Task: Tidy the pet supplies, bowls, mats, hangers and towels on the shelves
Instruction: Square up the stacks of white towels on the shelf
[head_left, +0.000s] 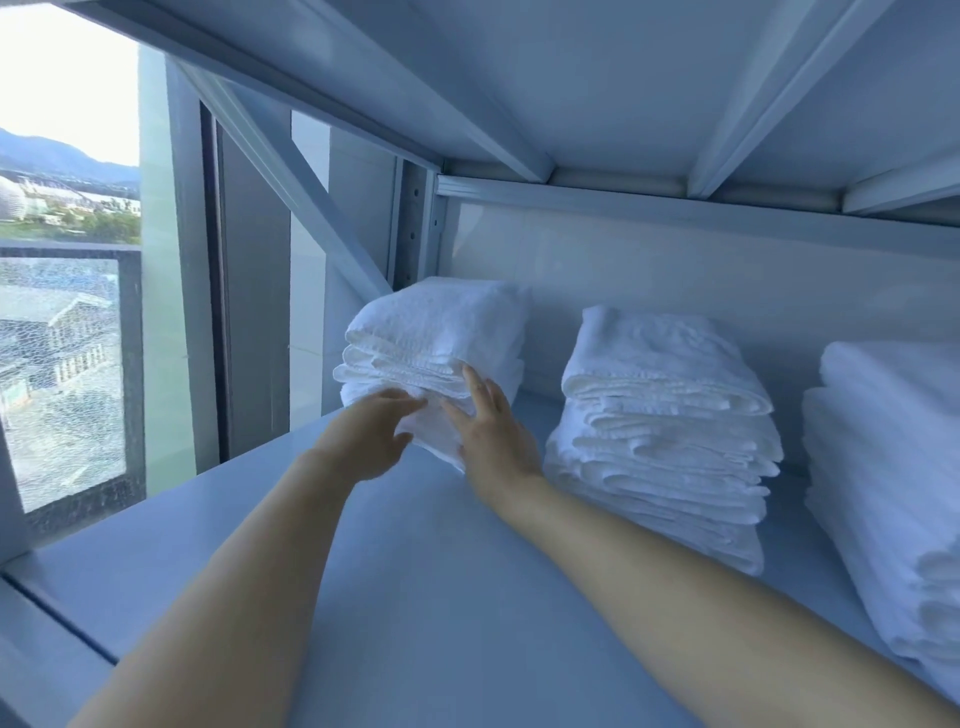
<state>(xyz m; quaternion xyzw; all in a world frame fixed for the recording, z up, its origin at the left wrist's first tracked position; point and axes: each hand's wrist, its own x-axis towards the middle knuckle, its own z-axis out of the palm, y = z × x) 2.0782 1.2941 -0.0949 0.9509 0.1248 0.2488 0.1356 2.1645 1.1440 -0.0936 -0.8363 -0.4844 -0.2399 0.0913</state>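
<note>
Three stacks of folded white towels stand on a pale shelf (395, 561). The left stack (441, 322) is at the back left, and both my hands are at its front. My left hand (371, 431) touches the lower front folds with its fingers reaching forward. Beside it, my right hand (488, 431) presses straight fingers against the right part of the same front face. The middle stack (665, 431) is taller and leans a little. A third stack (893, 467) sits at the right edge, partly cut off.
The shelf above, with its metal beams (613, 130), hangs low over the towels. An upright post and a diagonal brace (291, 171) close the left side. Beyond them are a window and a balcony rail (67, 249). Bare shelf surface lies in front of the stacks.
</note>
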